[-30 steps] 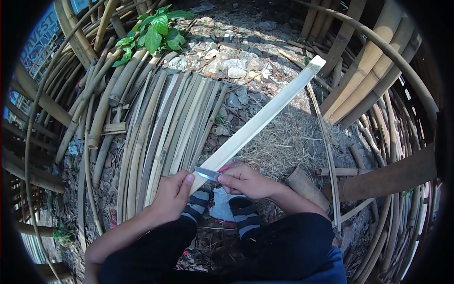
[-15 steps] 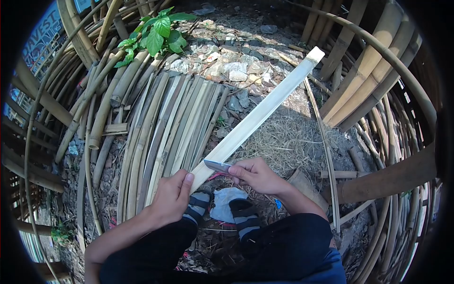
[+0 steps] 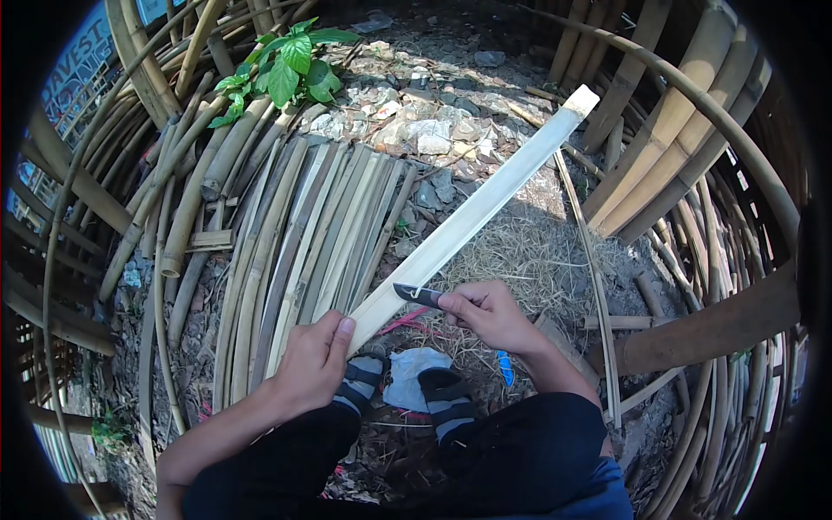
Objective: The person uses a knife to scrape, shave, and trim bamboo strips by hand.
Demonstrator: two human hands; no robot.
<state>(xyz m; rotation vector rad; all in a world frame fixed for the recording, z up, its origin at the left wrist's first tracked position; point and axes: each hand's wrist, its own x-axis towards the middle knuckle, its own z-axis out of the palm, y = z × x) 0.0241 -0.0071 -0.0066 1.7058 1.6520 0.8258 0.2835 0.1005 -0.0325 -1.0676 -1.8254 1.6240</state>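
Observation:
A pale bamboo strip (image 3: 477, 224) slants from my lap up to the right, its near end gripped by my left hand (image 3: 314, 362), thumb on top. My right hand (image 3: 487, 315) is closed around a knife, its handle hidden in the fingers. The dark knife blade (image 3: 414, 295) lies against the strip's right edge, a short way above my left hand. A small pale curl of shaving shows at the blade. Between my shoes, a whitish crumpled sheet (image 3: 414, 378) lies on the ground.
Several split bamboo strips (image 3: 299, 234) lie side by side at left. Bamboo poles (image 3: 676, 130) stand at right, and a thick pole (image 3: 719, 325) juts in low. A leafy plant (image 3: 290, 65), stones (image 3: 429, 134) and dry grass (image 3: 511, 260) are farther out.
My right hand has moved the knife slightly right and up along the strip, and the blade has turned darker to view. My left hand stays in place on the strip.

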